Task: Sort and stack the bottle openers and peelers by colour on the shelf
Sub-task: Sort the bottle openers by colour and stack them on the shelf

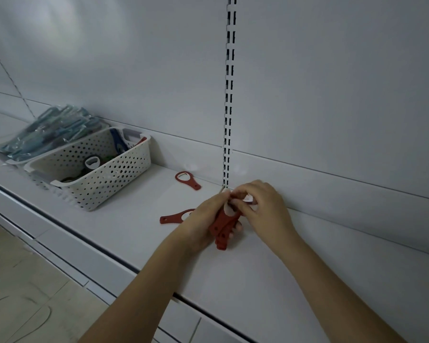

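Observation:
My left hand [203, 221] grips a small stack of red bottle openers [222, 230] just above the white shelf [258, 268], their handles pointing down toward me. My right hand [263, 206] pinches the ring ends of the same stack from the right. Two more red bottle openers lie loose on the shelf: one [187, 179] near the back wall, another [174, 217] partly hidden behind my left hand. A white perforated basket [104, 179] to the left holds more openers, among them a white one [92, 162].
Behind the basket lies a pile of blue and teal peelers in clear wrappers [52, 129]. A slotted upright [228, 95] runs up the back wall just behind my hands. The shelf's front edge [124, 266] drops to the floor at the lower left.

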Demonstrator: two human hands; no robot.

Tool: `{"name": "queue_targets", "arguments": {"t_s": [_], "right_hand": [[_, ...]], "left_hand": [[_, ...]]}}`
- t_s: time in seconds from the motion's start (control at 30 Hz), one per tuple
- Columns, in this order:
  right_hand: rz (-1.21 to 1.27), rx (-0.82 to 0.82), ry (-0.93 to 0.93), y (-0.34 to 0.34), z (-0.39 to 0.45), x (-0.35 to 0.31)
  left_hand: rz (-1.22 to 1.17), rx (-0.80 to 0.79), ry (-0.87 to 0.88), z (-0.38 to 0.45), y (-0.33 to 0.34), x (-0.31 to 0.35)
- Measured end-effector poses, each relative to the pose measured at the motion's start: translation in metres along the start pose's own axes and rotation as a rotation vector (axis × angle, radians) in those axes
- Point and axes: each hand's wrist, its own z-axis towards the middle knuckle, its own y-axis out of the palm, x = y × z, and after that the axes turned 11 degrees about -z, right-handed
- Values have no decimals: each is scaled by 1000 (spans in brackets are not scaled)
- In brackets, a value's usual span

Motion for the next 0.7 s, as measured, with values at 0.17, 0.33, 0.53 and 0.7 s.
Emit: {"name": "queue_targets", "arguments": {"t_s": [0.17, 0.33, 0.53, 0.7], "right_hand": [[13, 128, 20, 6, -1, -3], [47, 81, 15, 6, -5, -4], [-170, -414, -156, 39, 1, -27], [-144, -504, -20, 61, 19, -44]], "left_hand": [[-52, 22, 128, -1, -5, 0], [-332, 228, 359, -8, -43, 41], [-312, 391, 277, -23, -112, 59], [-504, 294, 195, -23, -127, 58]]}}
